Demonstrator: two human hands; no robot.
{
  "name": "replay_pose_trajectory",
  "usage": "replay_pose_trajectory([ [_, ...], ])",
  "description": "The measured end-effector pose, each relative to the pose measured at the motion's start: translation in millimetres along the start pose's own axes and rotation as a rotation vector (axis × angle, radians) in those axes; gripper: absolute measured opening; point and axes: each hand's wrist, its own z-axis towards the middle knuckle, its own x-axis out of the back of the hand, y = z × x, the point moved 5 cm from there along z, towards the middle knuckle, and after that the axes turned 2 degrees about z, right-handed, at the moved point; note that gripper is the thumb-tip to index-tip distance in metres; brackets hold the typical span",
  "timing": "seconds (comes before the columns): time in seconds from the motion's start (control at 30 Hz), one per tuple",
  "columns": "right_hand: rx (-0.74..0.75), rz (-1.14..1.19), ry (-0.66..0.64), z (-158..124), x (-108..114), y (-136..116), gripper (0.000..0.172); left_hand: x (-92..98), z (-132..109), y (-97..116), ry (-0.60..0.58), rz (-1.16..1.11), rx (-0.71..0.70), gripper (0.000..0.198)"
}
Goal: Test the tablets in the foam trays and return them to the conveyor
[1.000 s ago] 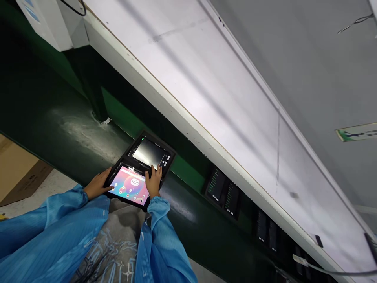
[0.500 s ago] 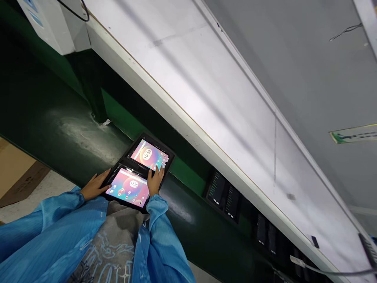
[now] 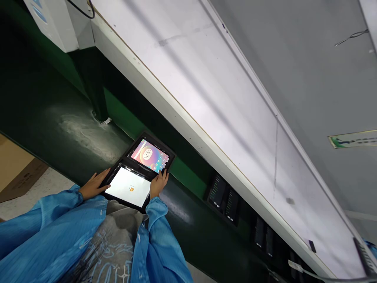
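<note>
Two tablets lie side by side in a black tray [image 3: 170, 156] on the dark green belt [image 3: 73, 129]. The near tablet [image 3: 129, 187] shows a white screen with a small orange icon. The far tablet [image 3: 149, 155] shows a pink home screen with a clock. My left hand [image 3: 92, 185] rests flat on the tray's left edge beside the near tablet, fingers apart. My right hand [image 3: 158, 184] sits at the right edge of the near tablet, fingertips touching near the gap between both tablets. Blue sleeves cover both arms.
A long white shelf [image 3: 212, 86] runs diagonally above the belt. More trays of dark devices [image 3: 224, 194] follow along the belt to the right. A white box [image 3: 55, 23] stands at the upper left. A brown carton [image 3: 20, 177] lies on the floor at left.
The far tablet's screen went from dark to a pink home screen. The near tablet's screen turned from the pink home screen to white. My right hand slid slightly right along the tablets.
</note>
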Motion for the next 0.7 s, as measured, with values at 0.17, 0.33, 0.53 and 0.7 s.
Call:
replay_pose_trajectory([
  [0.17,-0.052,0.068,-0.015,-10.4,-2.1,12.1,0.057,0.1,0.7,-2.0,-0.048,-0.024,0.007,0.085],
  [0.33,-0.159,0.203,0.066,-19.1,1.5,35.9,0.064,4.4,2.0,1.3,-0.037,-0.048,0.016,0.083],
  [0.53,-0.169,0.390,0.034,-46.1,-5.4,62.6,0.055,13.9,2.6,7.6,0.046,-0.143,0.046,0.080],
  [0.7,-0.159,0.471,0.009,-64.4,-8.7,74.4,0.057,24.7,12.2,17.8,0.132,-0.142,0.058,0.076],
])
